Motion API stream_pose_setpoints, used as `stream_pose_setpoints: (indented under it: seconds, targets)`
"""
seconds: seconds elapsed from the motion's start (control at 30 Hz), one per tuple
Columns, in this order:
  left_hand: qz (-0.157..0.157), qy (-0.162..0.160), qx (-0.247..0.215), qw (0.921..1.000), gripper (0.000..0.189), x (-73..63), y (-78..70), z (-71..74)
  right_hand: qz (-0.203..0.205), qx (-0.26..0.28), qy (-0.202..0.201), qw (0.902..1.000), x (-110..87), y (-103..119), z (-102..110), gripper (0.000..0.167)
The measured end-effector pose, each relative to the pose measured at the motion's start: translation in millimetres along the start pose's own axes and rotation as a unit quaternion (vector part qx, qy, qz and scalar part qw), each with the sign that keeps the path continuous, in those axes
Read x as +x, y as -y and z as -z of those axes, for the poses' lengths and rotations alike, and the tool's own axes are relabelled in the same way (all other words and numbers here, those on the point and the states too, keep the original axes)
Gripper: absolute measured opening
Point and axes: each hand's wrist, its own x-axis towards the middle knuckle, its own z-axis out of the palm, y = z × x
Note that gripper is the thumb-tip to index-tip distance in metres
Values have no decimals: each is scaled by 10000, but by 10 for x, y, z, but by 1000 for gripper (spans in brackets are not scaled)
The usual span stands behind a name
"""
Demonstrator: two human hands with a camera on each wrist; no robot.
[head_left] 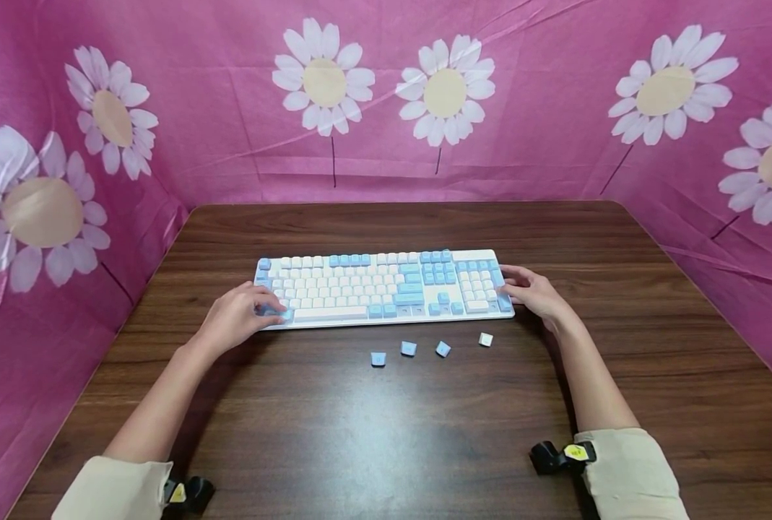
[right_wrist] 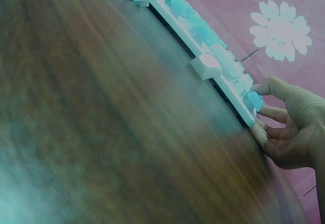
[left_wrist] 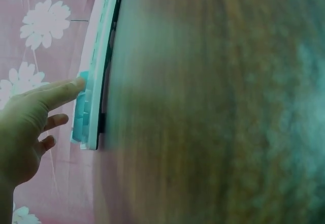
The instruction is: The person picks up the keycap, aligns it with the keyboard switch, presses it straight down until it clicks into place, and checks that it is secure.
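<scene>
A white and light blue keyboard (head_left: 334,313) lies across the table in the head view. My left hand (head_left: 236,314) is at its left end, the thumb and a finger on the front corner keys. In the left wrist view the thumb (left_wrist: 76,83) rests on a blue key, the other fingers bent by the end. Gripping the right end is my right hand (head_left: 534,295), its thumb on top and fingers around the edge. Bare sockets (head_left: 418,310) show in the bottom row. In front lie three blue keycaps (head_left: 408,349) and one white keycap (head_left: 486,339).
The brown wood-grain table (head_left: 282,448) reaches well past the keyboard on all sides. Pink cloth (head_left: 217,94) printed with daisies hangs behind it and along both sides. A black wrist camera (head_left: 557,458) sits by the right sleeve and another (head_left: 193,495) by the left.
</scene>
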Motion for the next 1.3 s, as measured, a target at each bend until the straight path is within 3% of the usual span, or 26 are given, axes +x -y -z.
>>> stream_pose_setpoints:
  seconds: [0.17, 0.4, 0.5, 0.63, 0.77, 0.87, 0.97, 1.13, 1.3]
  targets:
    - [-107, 56, 65, 9999, 15, 0, 2, 9, -11, 7, 7, 10000, 11, -10, 3, 64]
    - [-770, 76, 709, 9945, 15, 49, -5, 30, -76, 4, 31, 10000, 22, -28, 2, 65]
    - [-852, 197, 796, 9930, 14, 69, -17, 50, -78, -17, 48, 10000, 17, -27, -1, 66]
    - [-604, 532, 727, 9941, 12, 120, -33, 84, -60, -15, 41, 10000, 9, -22, 2, 66]
    - [-42, 921, 480, 9946, 11, 203, -36, 118, -23, 6, 30, 10000, 6, -21, 9, 66]
    - [453, 1237, 229, 9910, 11, 259, -33, 148, 10, 23, 57, 10000, 7, -25, 6, 66]
    - [700, 1522, 101, 9858, 11, 299, -34, 173, 3, 63, 83, 9999, 6, -27, 5, 66]
    - [495, 1778, 311, 9823, 7, 338, -46, 173, 40, 101, 58, 9999, 6, -25, -3, 66]
    - [489, 1709, 303, 9836, 6, 312, -45, 165, 52, 118, 44, 9999, 3, -12, -1, 65]
